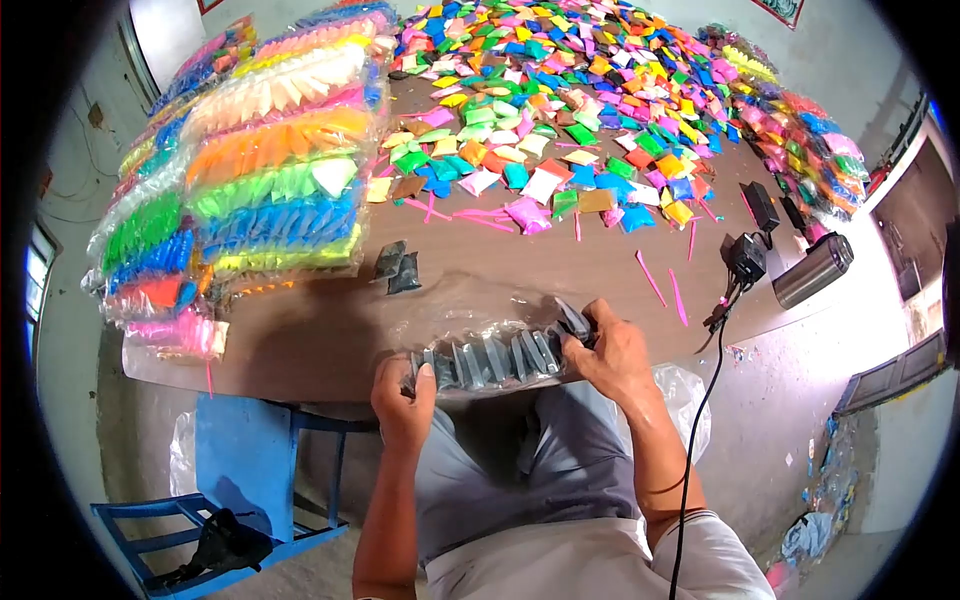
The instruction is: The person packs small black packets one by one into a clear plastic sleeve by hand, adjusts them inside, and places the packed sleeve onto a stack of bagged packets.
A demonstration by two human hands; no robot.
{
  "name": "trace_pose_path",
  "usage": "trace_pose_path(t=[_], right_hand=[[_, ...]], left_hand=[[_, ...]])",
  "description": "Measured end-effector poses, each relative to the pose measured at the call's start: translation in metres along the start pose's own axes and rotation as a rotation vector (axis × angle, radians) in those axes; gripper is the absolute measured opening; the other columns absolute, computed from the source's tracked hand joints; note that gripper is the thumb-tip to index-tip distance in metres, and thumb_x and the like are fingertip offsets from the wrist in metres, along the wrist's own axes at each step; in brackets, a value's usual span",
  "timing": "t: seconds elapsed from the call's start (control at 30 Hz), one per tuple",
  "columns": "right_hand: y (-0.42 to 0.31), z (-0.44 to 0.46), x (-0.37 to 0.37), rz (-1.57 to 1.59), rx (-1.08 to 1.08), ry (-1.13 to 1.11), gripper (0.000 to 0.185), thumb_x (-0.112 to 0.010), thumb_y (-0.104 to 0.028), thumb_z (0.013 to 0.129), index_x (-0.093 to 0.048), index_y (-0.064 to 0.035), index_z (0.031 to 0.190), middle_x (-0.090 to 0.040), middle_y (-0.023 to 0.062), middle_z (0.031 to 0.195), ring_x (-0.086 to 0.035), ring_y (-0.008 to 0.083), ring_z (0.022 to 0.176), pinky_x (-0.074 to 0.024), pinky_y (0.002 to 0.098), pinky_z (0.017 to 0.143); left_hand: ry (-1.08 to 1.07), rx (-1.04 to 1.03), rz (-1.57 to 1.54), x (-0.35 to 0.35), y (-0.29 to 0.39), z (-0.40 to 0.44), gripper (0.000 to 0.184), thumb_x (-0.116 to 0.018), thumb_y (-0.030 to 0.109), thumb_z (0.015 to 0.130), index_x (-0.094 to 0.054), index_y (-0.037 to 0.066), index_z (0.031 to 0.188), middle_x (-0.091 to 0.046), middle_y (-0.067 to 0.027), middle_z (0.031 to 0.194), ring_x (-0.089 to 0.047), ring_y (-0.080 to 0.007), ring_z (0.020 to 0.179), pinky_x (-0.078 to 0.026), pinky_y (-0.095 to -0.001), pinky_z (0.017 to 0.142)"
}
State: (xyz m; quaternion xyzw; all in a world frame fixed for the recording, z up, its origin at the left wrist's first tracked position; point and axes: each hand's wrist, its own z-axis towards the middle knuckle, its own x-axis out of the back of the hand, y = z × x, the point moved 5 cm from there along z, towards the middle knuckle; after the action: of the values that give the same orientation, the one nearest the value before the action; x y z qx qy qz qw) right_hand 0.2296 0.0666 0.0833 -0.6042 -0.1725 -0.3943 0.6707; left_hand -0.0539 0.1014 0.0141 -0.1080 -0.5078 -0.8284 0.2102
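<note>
A clear plastic bag (470, 322) lies at the table's near edge with a row of black packets (490, 362) standing side by side in it. My left hand (404, 396) grips the bag's left end, thumb on top. At the right end my right hand (612, 352) is closed on a dark packet (573, 318), which tilts up at the end of the row. Whether that packet is inside the bag, I cannot tell. Two loose black packets (403, 272) rest on the table beyond the bag, to the left.
Filled bags of colourful packets (275, 150) are stacked at the left. A large heap of loose packets (570, 110) covers the table's far side. Pink strips (650, 278), a steel flask (815, 270) and a black adapter with cable (746, 260) lie right. A blue chair (245, 460) stands left.
</note>
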Motion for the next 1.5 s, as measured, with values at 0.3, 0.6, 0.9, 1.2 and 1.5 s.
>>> trace_pose_path(t=[0.3,0.6,0.9,1.2,1.5], right_hand=[[0.018,0.000,0.011,0.116,-0.109,0.002,0.033,-0.069,-0.030,0.085,-0.066,0.0010,0.094,-0.060,0.0219,0.081,-0.059,0.0344,0.067,-0.0473,0.0417,0.065],[0.009,-0.001,0.022,0.642,-0.080,0.271,0.018,-0.071,-0.007,0.085,-0.062,0.0015,0.098,-0.059,-0.0015,0.077,-0.052,0.0062,0.070,-0.0442,0.0231,0.062],[0.000,0.003,0.013,0.016,-0.088,0.186,0.022,-0.068,-0.023,0.086,-0.067,-0.0017,0.090,-0.063,0.0185,0.069,-0.063,0.0329,0.063,-0.0488,0.0386,0.060],[0.012,0.011,0.018,-0.217,-0.075,-0.100,0.028,-0.062,-0.033,0.089,-0.070,-0.0065,0.085,-0.065,0.0186,0.076,-0.064,0.0381,0.074,-0.0495,0.0458,0.066],[0.011,0.011,0.015,-0.158,0.056,0.167,0.035,-0.058,-0.035,0.091,-0.070,-0.0050,0.080,-0.066,0.0173,0.090,-0.063,0.0373,0.084,-0.0496,0.0460,0.071]], left_hand=[[0.001,0.038,-0.025,-0.001,-0.003,-0.001,0.012,-0.064,0.004,0.081,-0.059,-0.002,0.090,-0.058,-0.0166,0.086,-0.057,-0.0328,0.078,-0.047,-0.0381,0.072],[-0.037,0.064,-0.013,-0.002,-0.011,-0.002,0.015,-0.064,0.005,0.081,-0.061,-0.003,0.093,-0.061,-0.0170,0.089,-0.060,-0.0336,0.083,-0.048,-0.0386,0.076],[-0.033,0.059,-0.016,-0.002,-0.011,-0.003,0.013,-0.064,0.005,0.082,-0.060,-0.003,0.092,-0.060,-0.0164,0.088,-0.059,-0.0319,0.081,-0.047,-0.0378,0.075],[-0.044,0.082,-0.017,-0.002,-0.012,-0.004,0.013,-0.064,0.006,0.083,-0.059,-0.003,0.092,-0.059,-0.0152,0.089,-0.059,-0.0289,0.081,-0.047,-0.0368,0.074],[-0.035,0.086,-0.007,-0.002,-0.016,-0.005,0.014,-0.065,0.005,0.083,-0.060,-0.003,0.093,-0.061,-0.0148,0.091,-0.060,-0.0284,0.084,-0.048,-0.0361,0.077]])
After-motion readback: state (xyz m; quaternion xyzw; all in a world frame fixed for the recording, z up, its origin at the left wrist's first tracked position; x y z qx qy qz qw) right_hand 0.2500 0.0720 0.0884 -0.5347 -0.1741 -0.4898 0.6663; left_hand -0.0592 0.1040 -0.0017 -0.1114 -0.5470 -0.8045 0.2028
